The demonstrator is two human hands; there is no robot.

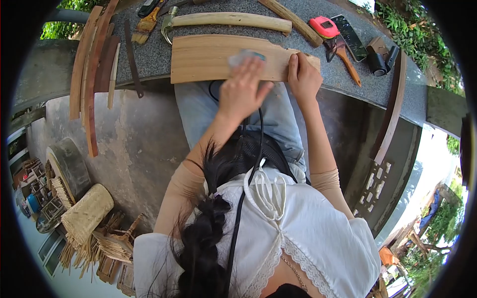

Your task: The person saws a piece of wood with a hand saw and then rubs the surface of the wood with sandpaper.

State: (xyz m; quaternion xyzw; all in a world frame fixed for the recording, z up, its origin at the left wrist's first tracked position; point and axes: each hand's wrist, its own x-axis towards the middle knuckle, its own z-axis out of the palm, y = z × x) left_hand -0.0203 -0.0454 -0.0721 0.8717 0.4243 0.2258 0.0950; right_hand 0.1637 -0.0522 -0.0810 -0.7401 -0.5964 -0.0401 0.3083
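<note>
A pale wooden board lies across the edge of the stone-topped table, over my lap; its upper right edge is jagged. My left hand presses a small grey-blue sheet, which looks like sandpaper, onto the middle of the board. The fingers and sheet are smeared by motion. At the board's right end, my right hand grips it, the thumb on the top face near the broken edge. Just beyond the board lies a hammer with a pale wooden handle.
Wood strips overhang the table's left side, near a brush and a dark metal strip. To the right lie a stick, red tape measure, phone and another brush. A black cable hangs down my front.
</note>
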